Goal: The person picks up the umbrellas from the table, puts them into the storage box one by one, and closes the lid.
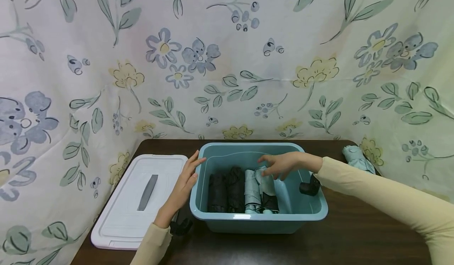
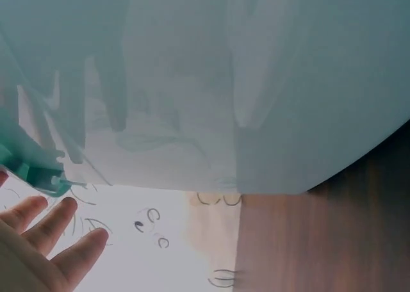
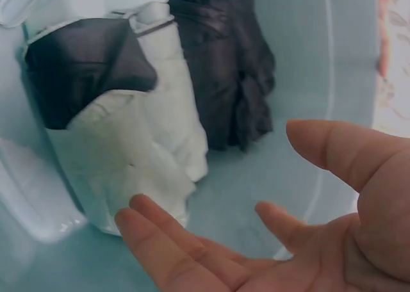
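Observation:
A blue plastic bin (image 1: 253,222) holds a row of folded umbrellas: two black ones, with one black umbrella (image 1: 235,190) beside a pale blue umbrella (image 1: 252,192), and another pale blue umbrella (image 1: 267,186) with a dark patch at the right end. Over that last one hovers my right hand (image 1: 285,164), fingers spread and loosely bent. In the right wrist view its fingertips (image 3: 131,218) overlap the pale umbrella's end; whether they touch I cannot tell. My left hand (image 1: 182,186) rests at the bin's left rim with fingers extended, holding nothing.
Left of the bin lies a white lid (image 1: 122,202) with a grey handle. At the table's back right corner sits a further pale blue folded bundle (image 1: 357,158). A floral curtain (image 1: 227,99) hangs behind the dark wooden table (image 1: 372,225).

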